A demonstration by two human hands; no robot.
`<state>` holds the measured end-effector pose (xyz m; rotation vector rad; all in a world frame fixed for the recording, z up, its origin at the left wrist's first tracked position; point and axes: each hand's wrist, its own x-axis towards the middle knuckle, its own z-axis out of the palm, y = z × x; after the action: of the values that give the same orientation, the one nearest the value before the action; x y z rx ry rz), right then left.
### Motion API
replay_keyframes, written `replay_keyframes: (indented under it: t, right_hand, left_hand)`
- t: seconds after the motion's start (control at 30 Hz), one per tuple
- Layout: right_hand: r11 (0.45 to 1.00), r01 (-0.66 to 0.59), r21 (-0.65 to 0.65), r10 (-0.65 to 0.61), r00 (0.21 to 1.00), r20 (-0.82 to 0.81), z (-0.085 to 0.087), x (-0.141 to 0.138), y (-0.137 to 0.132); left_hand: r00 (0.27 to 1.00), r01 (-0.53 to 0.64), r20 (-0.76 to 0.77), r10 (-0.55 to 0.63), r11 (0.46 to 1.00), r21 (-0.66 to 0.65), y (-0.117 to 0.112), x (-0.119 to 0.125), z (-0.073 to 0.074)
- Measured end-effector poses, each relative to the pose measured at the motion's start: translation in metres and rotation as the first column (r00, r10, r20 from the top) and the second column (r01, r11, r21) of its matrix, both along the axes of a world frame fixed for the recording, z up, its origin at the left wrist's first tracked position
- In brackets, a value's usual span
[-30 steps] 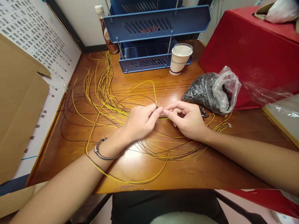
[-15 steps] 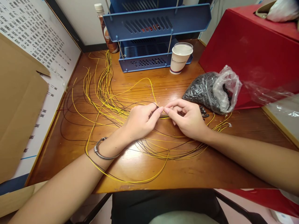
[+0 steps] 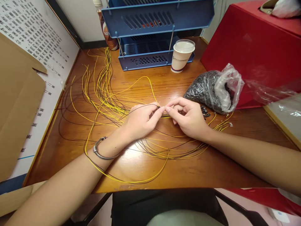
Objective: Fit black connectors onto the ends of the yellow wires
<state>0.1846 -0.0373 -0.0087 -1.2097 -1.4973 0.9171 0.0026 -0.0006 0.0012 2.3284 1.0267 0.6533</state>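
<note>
Both of my hands meet at the middle of a wooden desk [image 3: 202, 169]. My left hand [image 3: 141, 121] is closed, pinching the ends of a yellow wire [image 3: 148, 82] and a dark wire between thumb and forefinger. Fingertip to fingertip with it, my right hand [image 3: 188, 117] is closed in a pinch on a tiny part I cannot make out. A tangle of yellow and dark wires [image 3: 103, 94] spreads under and to the left of my hands. A metal bangle [image 3: 100, 150] sits on my left wrist.
A clear bag of small black parts [image 3: 211, 89] lies right of my hands. A lidded paper cup [image 3: 182, 55] and blue stacked trays [image 3: 150, 28] stand at the back, a bottle [image 3: 107, 31] beside them. A red box [image 3: 256, 47] is at right, cardboard [image 3: 16, 103] at left.
My hands stay pinched together at the same spot. The view has tipped slightly, so everything sits a little higher in the frame.
</note>
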Motion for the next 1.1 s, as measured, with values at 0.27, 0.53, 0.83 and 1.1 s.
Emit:
replay_keyframes:
  t: [0.27, 0.53, 0.83, 1.1]
  right_hand:
    - [1.0, 0.016, 0.026, -0.016, 1.0, 0.017, 0.0006, -0.001, -0.0001]
    - [0.999, 0.041, 0.013, -0.041, 0.999, 0.015, 0.0017, -0.0018, -0.0013]
    - [0.998, 0.028, 0.05, -0.031, 0.997, 0.065, -0.0002, -0.0005, -0.0011]
    - [0.999, 0.016, 0.042, -0.017, 0.999, 0.037, -0.0001, -0.0011, -0.001]
  left_hand:
    - [0.999, 0.009, 0.045, -0.01, 1.0, 0.014, 0.0017, -0.0011, -0.0017]
    - [0.997, 0.018, 0.074, -0.021, 0.999, 0.042, 0.0008, -0.0021, -0.0036]
    - [0.998, -0.043, 0.033, 0.044, 0.999, -0.011, 0.0005, -0.0009, -0.0008]
    - [0.999, -0.043, 0.034, 0.043, 0.999, 0.018, 0.0009, -0.0008, -0.0004]
